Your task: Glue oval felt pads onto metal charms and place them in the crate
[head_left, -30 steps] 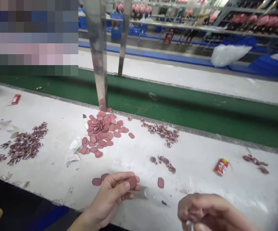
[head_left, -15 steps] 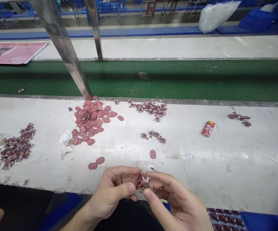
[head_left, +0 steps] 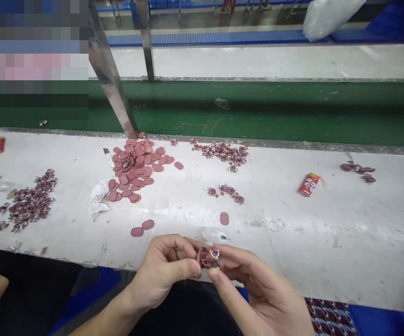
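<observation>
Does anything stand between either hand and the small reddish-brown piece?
Nothing visible does: the left hand and right hand both have fingertips at the small reddish-brown piece. A translucent bottle lies just beyond, on the white table, not between fingers and piece.

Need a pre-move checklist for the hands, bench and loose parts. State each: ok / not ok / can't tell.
1. Left grip has hold of the oval disc: ok, pinched at its edge.
2. Right grip has hold of the small shiny-trimmed piece: ok, pinched by thumb and fingers.
3. Piece seated flush on the disc: cannot tell, contact partly hidden.
4. Clear bottle standing upright: not ok, lying on its side on the white bench just beyond the hands.
5. Spare discs in view: ok, a pile lies beyond the hands, to the left.
</observation>
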`<state>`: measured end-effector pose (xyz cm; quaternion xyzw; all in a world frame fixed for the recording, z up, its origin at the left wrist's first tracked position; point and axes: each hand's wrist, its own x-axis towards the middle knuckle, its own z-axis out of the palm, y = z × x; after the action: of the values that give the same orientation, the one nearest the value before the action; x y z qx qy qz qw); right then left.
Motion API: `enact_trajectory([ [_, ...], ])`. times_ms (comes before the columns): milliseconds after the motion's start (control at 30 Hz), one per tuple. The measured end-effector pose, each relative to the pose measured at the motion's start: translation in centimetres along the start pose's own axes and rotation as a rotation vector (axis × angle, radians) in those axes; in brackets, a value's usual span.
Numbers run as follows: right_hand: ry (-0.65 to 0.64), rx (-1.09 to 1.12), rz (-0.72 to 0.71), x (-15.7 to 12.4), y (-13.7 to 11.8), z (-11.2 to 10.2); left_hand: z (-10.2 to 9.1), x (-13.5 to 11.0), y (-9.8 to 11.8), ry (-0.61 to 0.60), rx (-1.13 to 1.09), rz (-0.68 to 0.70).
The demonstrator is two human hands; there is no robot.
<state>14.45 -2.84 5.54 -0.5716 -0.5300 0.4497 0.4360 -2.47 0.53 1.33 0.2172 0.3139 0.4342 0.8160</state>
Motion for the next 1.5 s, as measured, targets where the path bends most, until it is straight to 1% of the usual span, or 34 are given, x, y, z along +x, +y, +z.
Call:
enact_trajectory([
  [100, -0.006, -0.019, 0.003, 0.2, -0.2, -0.2, 0.2, -0.1, 0.2, 0.023, 0.04, 0.026],
  [367, 0.004, -0.001, 0.022, 0.1, 0.0, -0.2, 0.6, -0.3, -0.2, 0.015, 0.076, 0.092],
  [533, 0.011, -0.044, -0.005, 0.1, -0.2, -0.6, 0.7, -0.5, -0.1, 0.008, 0.109, 0.073],
  [667, 0.018, -0.057, 0.016, 0.0, -0.4, -0.7, 0.9, -0.6, -0.1, 0.025, 0.1, 0.057],
  [967, 0.046, 0.098, 0.089, -0.5, 0.2, 0.1, 1.5, -0.9, -0.6, 0.098, 0.06, 0.109],
  [1133, 0.066, 0.116, 0.074, -0.7, 0.0, 0.4, 1.9, -0.9, -0.7, 0.079, 0.023, 0.117],
  [1367, 0.077, 0.12, 0.07, -0.9, 0.1, 0.5, 1.7, -1.1, -0.7, 0.078, -0.001, 0.131],
  [1500, 0.097, 0.158, 0.096, -0.7, 0.1, 1.2, 2.1, -1.3, -1.2, 0.14, -0.032, 0.122],
])
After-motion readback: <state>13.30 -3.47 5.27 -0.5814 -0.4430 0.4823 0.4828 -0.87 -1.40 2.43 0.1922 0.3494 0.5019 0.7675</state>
